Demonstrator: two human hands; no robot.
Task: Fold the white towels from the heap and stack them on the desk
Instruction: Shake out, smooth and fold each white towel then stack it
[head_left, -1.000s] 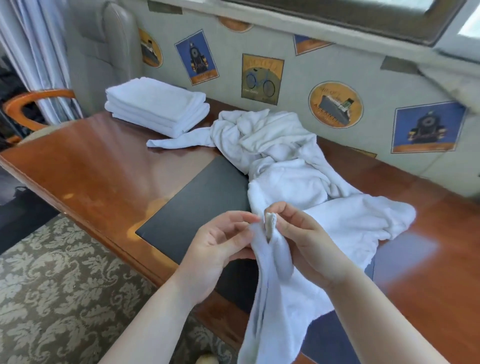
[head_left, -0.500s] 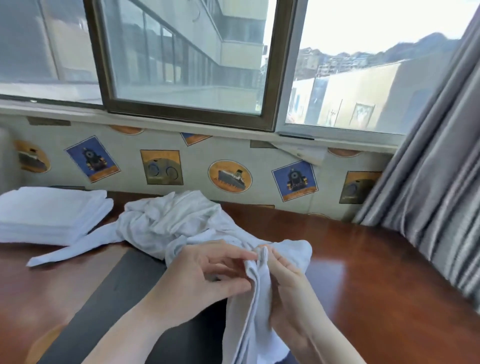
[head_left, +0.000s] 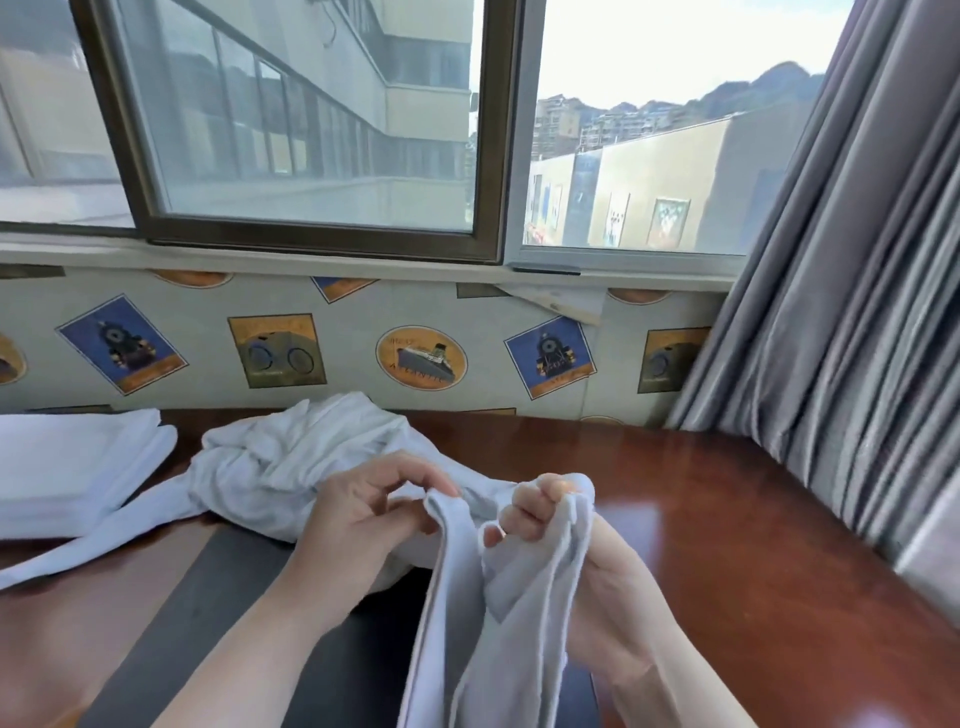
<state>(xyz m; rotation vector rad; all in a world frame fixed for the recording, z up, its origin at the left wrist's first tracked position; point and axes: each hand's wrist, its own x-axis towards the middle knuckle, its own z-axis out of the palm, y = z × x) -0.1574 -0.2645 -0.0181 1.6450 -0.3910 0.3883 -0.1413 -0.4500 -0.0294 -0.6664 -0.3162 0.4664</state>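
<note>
White cloth towel (head_left: 498, 623): hung over the brown wooden counter (head_left: 727, 545), its top edge pinched by left hand (head_left: 363, 514) and right hand (head_left: 540, 512). Hands were parted since half a second earlier; the edge was spread between them.

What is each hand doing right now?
Left hand: pinching the hanging white cotton towel's edge.
Right hand: gripping the same towel.

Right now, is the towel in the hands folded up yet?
Not yet. The towel hangs loose and bunched between the left hand and right hand, which pinch its top edge; the folded stack lies flat beside.
</note>
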